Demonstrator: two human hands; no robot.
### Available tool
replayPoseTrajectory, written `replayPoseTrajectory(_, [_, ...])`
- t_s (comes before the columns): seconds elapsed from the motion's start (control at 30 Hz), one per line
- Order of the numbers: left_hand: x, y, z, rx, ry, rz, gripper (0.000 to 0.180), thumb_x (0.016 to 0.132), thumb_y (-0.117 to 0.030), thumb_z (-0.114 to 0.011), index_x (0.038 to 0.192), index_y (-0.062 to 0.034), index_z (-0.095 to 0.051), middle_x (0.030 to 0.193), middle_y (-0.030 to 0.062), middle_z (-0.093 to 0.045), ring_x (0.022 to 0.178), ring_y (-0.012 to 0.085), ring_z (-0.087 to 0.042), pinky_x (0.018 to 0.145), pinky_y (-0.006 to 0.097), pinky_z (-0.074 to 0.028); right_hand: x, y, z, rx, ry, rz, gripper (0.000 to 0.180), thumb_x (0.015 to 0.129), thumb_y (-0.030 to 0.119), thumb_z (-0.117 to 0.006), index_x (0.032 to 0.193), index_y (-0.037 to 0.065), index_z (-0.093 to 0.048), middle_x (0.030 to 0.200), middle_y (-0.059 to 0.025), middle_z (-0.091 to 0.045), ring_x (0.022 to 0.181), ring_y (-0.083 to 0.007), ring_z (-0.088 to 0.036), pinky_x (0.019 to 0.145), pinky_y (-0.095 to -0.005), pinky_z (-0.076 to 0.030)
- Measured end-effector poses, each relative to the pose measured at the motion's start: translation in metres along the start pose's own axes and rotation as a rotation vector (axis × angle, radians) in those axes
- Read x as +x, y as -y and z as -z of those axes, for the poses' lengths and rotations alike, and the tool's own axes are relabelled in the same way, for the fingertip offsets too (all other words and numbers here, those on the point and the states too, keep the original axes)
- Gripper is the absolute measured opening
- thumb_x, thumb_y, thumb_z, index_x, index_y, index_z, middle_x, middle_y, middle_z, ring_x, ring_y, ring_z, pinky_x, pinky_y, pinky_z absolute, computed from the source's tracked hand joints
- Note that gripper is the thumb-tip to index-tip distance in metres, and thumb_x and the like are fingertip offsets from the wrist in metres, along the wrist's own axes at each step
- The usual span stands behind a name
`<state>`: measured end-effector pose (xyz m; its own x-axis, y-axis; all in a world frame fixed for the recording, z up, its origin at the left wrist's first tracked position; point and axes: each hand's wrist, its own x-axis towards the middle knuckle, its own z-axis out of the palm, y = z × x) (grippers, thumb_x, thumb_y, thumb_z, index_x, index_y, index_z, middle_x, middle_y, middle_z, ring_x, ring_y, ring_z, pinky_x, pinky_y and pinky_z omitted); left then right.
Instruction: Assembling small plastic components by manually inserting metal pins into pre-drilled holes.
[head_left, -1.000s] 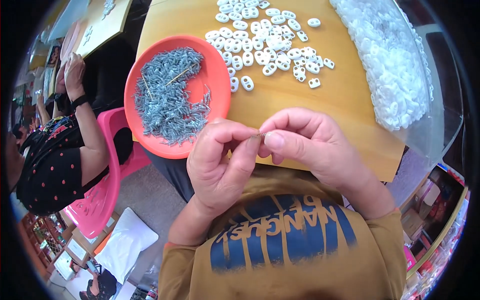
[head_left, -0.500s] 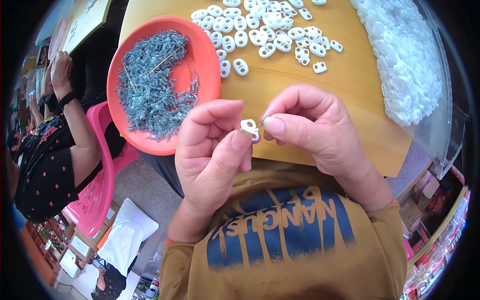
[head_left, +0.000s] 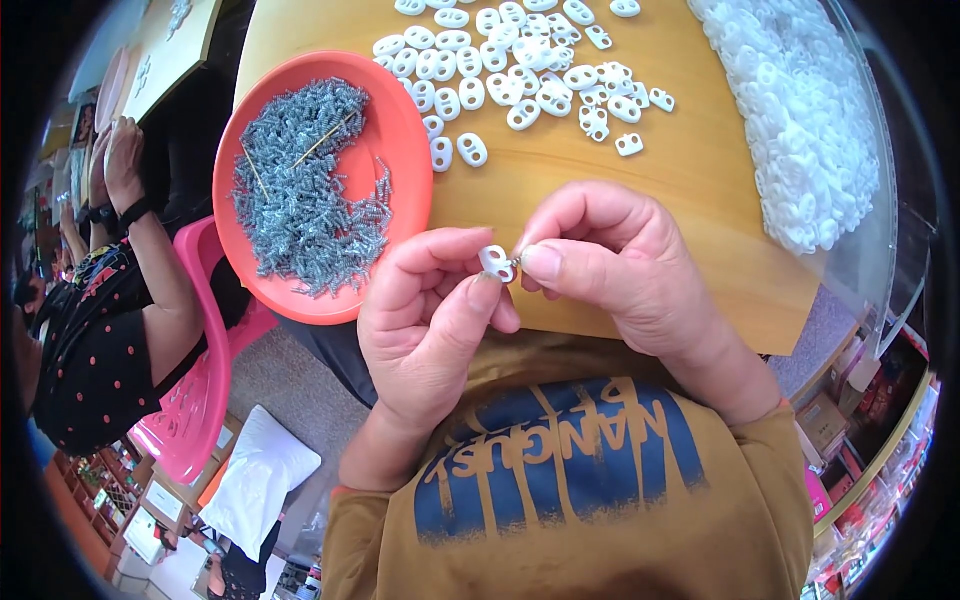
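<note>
Biggest thing in play, the wooden table (head_left: 690,190): a single tabletop under everything, its front edge just beyond the wearer's shirt. On its right, one great heap of white plastic parts (head_left: 810,140) by a clear plastic container wall; on the left, one red plastic dish (head_left: 400,130) with a grey mound of coil springs (head_left: 300,195). And here are the two hands, nearly meeting over the table's near side! The left hand (head_left: 425,320) has thumb and forefinger closed on a two-hole white plastic toggle (head_left: 491,263); the right hand (head_left: 600,265) pinches a tiny metal spring (head_left: 516,265) right beside it, the fingertips drawn narrow. Whether the spring sits inside the toggle, I can't tell. Danger here: a crooked push or slackened pinch could let that springy coil flick away, and a toggle gripped only by its edge could twist loose; so small a coil would be hard to find among the clutter. Now the count: one toggle and one spring in hand, two thin brass-coloured rods (head_left: 318,145) on the mound, several dozen loose white toggles (head_left: 471,150) beyond the hands, overlapping too much for an exact figure, and springs in the dish far past counting.
</note>
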<state>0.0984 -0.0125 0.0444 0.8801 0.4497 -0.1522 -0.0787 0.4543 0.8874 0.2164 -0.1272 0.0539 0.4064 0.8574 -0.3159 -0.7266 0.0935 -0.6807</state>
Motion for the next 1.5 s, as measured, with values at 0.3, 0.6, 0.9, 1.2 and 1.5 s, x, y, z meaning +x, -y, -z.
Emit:
replayPoseTrajectory(0.3, [0.000,0.004,-0.001,0.090,-0.028,-0.142,0.026,0.080,0.008,-0.052,0.104,0.0005,-0.048,0.087,0.0083,-0.053,0.062,0.0087,-0.053,0.055,0.017,-0.045,0.000,-0.003,0.001,-0.047,-0.016,0.019,0.007,0.082,0.006,-0.055,0.084,-0.001,-0.056,0.078,-0.0027,-0.058,0.071,-0.0074,-0.054,0.065,-0.0206,-0.045])
replayPoseTrajectory(0.6, [-0.005,0.007,-0.006,0.326,-0.043,-0.166,0.027,0.078,0.010,-0.053,0.104,0.0011,-0.050,0.089,0.0093,-0.053,0.068,0.0112,-0.058,0.057,0.020,-0.048,-0.001,-0.002,0.000,-0.001,-0.027,-0.008,0.008,0.083,0.006,-0.055,0.085,-0.002,-0.056,0.077,-0.0038,-0.058,0.070,-0.0084,-0.055,0.065,-0.0210,-0.046])
replayPoseTrajectory(0.9, [0.004,0.003,0.006,0.876,0.067,-0.553,0.027,0.072,0.008,-0.062,0.097,0.0019,-0.055,0.080,0.0100,-0.057,0.072,0.0150,-0.060,0.058,0.023,-0.050,-0.001,-0.004,0.000,-0.040,-0.051,0.000,0.009,0.083,0.007,-0.055,0.085,-0.002,-0.056,0.076,-0.0035,-0.058,0.069,-0.0073,-0.054,0.064,-0.0208,-0.046])
replayPoseTrajectory(1.2, [0.000,-0.007,-0.004,0.186,-0.031,-0.091,0.010,0.083,0.001,-0.051,0.093,0.0030,-0.052,0.084,0.0110,-0.057,0.061,0.0113,-0.056,0.053,0.020,-0.046,-0.003,-0.006,-0.001,-0.060,-0.027,-0.011,0.005,0.080,0.007,-0.057,0.081,0.002,-0.057,0.074,0.0007,-0.056,0.068,-0.0032,-0.050,0.061,-0.0177,-0.041])
replayPoseTrajectory(1.5, [0.000,-0.009,-0.004,0.008,-0.080,0.070,0.011,0.083,-0.002,-0.055,0.092,0.0037,-0.054,0.075,0.0094,-0.058,0.054,0.0108,-0.054,0.047,0.019,-0.044,-0.004,-0.005,-0.001,-0.236,-0.040,-0.011,0.003,0.079,0.004,-0.058,0.081,0.002,-0.056,0.078,0.0011,-0.054,0.071,-0.0029,-0.048,0.063,-0.0172,-0.040])
